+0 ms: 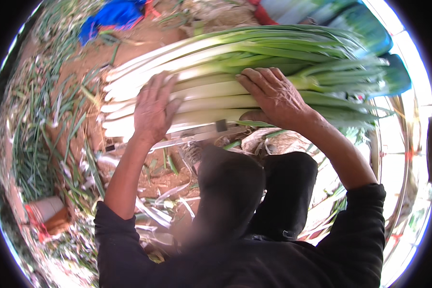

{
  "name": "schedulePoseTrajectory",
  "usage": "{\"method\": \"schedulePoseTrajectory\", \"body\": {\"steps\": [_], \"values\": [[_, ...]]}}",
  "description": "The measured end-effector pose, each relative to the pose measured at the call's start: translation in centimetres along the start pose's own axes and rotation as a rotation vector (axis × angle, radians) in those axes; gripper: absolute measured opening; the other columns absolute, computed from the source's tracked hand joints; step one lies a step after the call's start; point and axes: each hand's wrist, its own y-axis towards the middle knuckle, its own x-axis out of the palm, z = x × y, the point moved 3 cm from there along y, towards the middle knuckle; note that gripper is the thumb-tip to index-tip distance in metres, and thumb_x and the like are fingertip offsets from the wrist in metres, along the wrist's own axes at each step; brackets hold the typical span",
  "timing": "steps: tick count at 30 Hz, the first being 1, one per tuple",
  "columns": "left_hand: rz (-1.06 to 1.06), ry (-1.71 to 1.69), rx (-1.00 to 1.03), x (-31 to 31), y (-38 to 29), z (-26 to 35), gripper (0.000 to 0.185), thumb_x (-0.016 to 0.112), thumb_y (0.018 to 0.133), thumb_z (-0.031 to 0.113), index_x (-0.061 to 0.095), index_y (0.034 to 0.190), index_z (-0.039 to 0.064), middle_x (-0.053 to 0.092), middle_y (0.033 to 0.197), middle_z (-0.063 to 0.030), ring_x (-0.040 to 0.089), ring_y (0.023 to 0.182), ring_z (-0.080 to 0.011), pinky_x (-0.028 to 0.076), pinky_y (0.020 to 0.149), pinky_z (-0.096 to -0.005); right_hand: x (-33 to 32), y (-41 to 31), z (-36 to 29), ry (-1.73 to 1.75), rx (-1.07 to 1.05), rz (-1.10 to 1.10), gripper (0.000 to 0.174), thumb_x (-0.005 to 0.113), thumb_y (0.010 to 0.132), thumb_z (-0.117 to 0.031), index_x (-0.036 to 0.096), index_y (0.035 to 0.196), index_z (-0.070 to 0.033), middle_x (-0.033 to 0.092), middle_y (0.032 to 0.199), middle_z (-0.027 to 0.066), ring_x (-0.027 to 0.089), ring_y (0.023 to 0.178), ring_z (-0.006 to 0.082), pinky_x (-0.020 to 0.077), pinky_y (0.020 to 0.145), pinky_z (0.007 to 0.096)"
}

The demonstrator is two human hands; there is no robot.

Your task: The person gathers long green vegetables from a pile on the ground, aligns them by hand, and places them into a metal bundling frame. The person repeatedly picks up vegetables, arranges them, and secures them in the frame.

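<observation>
A broad layer of long green onions (pixel 208 86) lies crosswise before me, white root ends to the left and green leaves to the right. My left hand (pixel 154 104) rests flat on the white stalks, fingers slightly apart. On the stalks where white turns green lies my right hand (pixel 273 97), its fingers close together and its thumb near the lower edge. Neither hand is closed around a stalk. Beneath the onions a pale flat bar (pixel 201 136) with dark ends shows at the near edge. What else supports them is hidden.
Cut green leaves (pixel 32 154) litter the soil at left. A blue bag (pixel 115 16) lies at the far left, a pale container with red plastic (pixel 48 212) at the lower left. Filled bluish bags (pixel 367 30) stand at the upper right. My knees (pixel 234 180) are just below the onions.
</observation>
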Motion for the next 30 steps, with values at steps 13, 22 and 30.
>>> {"method": "schedulePoseTrajectory", "body": {"steps": [13, 22, 30], "values": [[0.114, 0.107, 0.252, -0.6, 0.7, 1.8, 0.116, 0.074, 0.075, 0.073, 0.035, 0.158, 0.003, 0.043, 0.159, -0.0213, 0.04, 0.145, -0.0446, 0.029, 0.12, -0.0578, -2.1, -7.6, 6.5, -0.118, 0.119, -0.025, 0.124, 0.09, 0.056, -0.059, 0.038, 0.154, -0.003, 0.047, 0.15, 0.0179, 0.043, 0.142, 0.0362, 0.0313, 0.12, 0.0523], [0.029, 0.1, 0.111, -0.7, -0.1, 2.0, 0.117, 0.094, 0.067, 0.034, 0.028, 0.16, 0.003, 0.037, 0.161, -0.0237, 0.034, 0.149, -0.0433, 0.025, 0.123, -0.0547, -0.2, -8.5, 6.2, -0.095, 0.141, 0.021, 0.13, 0.083, 0.061, -0.072, 0.032, 0.159, -0.004, 0.041, 0.158, 0.0193, 0.035, 0.15, 0.0374, 0.024, 0.123, 0.0546], [0.051, 0.15, 0.133, 0.0, -0.3, 0.7, 0.113, 0.086, 0.075, 0.049, 0.028, 0.16, 0.002, 0.036, 0.162, -0.0242, 0.033, 0.149, -0.045, 0.025, 0.123, -0.0547, -2.5, -13.4, 6.1, -0.212, 0.453, 0.224, 0.104, 0.069, 0.075, -0.078, 0.052, 0.145, -0.002, 0.049, 0.148, 0.0188, 0.039, 0.145, 0.0355, 0.0243, 0.121, 0.0545]]}}
